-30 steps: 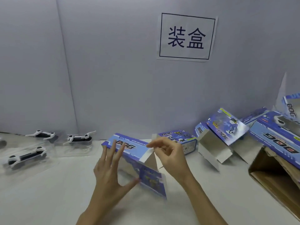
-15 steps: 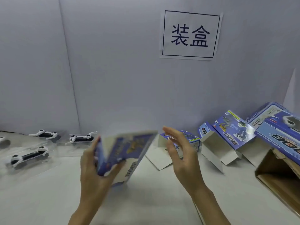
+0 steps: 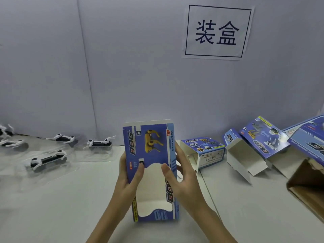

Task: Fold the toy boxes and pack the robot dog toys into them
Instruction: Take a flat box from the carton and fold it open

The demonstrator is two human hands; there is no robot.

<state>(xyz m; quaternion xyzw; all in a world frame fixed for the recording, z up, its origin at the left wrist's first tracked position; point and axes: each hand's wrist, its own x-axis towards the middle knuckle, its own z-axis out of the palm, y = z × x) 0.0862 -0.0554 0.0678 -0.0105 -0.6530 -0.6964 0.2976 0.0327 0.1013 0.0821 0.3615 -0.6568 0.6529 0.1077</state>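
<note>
A blue toy box (image 3: 150,149) printed with "DOG" and a yellow robot dog stands upright at the centre of the white table (image 3: 70,199), its window cut-out facing me. My left hand (image 3: 128,174) grips its left edge, thumb on the front. My right hand (image 3: 182,174) holds the right edge, thumb at the window's rim. Several white-and-black robot dog toys (image 3: 47,159) in clear plastic trays lie at the left.
More blue boxes lie at the right: one on its side with open flaps (image 3: 205,153), another open one leaning (image 3: 254,148). A brown carton (image 3: 308,186) sits at the far right edge. A paper sign (image 3: 217,31) hangs on the grey wall behind.
The box has swung from lying tilted and blurred in my left hand to standing upright with its front toward me. My right hand, apart from it before, now holds its right edge.
</note>
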